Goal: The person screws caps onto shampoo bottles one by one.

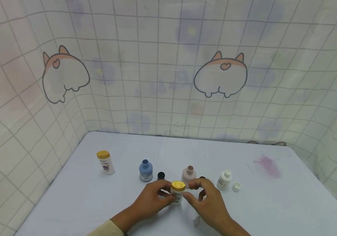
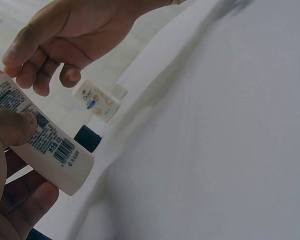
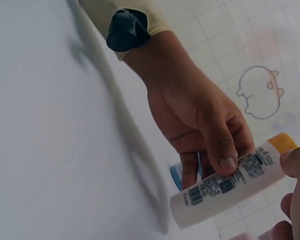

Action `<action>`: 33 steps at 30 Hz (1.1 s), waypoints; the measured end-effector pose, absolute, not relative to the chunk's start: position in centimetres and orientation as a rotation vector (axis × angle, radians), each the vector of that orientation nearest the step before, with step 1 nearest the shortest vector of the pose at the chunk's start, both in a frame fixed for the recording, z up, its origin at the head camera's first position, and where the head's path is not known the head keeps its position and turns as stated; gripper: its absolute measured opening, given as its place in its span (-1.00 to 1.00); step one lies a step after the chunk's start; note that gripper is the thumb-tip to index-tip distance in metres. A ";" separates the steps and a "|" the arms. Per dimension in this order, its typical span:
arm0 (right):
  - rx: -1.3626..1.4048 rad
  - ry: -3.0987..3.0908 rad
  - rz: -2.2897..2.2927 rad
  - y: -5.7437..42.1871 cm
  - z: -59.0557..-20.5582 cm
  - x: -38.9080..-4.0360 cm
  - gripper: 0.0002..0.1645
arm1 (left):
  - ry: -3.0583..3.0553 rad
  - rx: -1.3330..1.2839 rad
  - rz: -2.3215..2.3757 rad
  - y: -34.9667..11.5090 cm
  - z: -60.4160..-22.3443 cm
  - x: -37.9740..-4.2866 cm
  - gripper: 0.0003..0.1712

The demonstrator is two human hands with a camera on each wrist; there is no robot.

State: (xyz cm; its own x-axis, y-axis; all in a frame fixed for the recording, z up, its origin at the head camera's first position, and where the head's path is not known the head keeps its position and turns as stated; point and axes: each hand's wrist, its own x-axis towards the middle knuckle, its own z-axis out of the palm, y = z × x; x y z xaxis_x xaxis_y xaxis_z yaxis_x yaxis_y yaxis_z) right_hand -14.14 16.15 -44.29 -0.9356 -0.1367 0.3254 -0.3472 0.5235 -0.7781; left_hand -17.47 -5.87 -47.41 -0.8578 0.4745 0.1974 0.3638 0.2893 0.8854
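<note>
My left hand (image 1: pixel 152 200) grips a small white bottle with a yellow cap (image 1: pixel 176 196) by its body, its thumb across the printed label in the left wrist view. The fingers of my right hand (image 1: pixel 209 201) are bent loosely beside the cap. Its thumb tip is close to the bottle's top; whether it touches cannot be told. Behind the hands stand an uncapped blue bottle (image 1: pixel 146 172) and an uncapped pink bottle (image 1: pixel 188 175), partly hidden. One black cap (image 1: pixel 161 175) lies near the blue bottle; another black cap (image 1: pixel 202 177) mostly hides behind my right hand.
A second white bottle with a yellow cap (image 1: pixel 106 163) stands at the left. To the right are an uncapped white bottle (image 1: pixel 224 180) and its white cap (image 1: pixel 236 187). A pink stain (image 1: pixel 268 165) marks the white tabletop (image 1: pixel 298 203). Grid-patterned curtains (image 1: pixel 162 65) enclose the table.
</note>
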 end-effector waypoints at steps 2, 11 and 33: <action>0.385 -2.549 1.370 16.3 -44.3 -14.2 -0.63 | 2.438 0.780 1.629 -6.2 -47.4 -17.5 -0.65; 0.297 -2.567 1.342 17.0 -44.6 -14.4 -0.71 | 2.488 0.635 1.553 -7.4 -46.9 -17.6 -0.62; 0.261 -2.573 1.351 17.8 -45.1 -14.4 -0.82 | 2.564 0.602 1.519 -11.5 -46.9 -18.1 -0.58</action>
State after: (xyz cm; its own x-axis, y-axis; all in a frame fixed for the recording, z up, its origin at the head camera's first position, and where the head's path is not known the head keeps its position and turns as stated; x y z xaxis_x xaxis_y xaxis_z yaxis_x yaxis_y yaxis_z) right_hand -14.43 17.84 -45.10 -0.9593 -0.0529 0.2773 -0.2584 0.5607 -0.7867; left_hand -18.10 -11.54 -46.95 -0.9166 0.3838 0.1119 0.2826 0.4240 0.8604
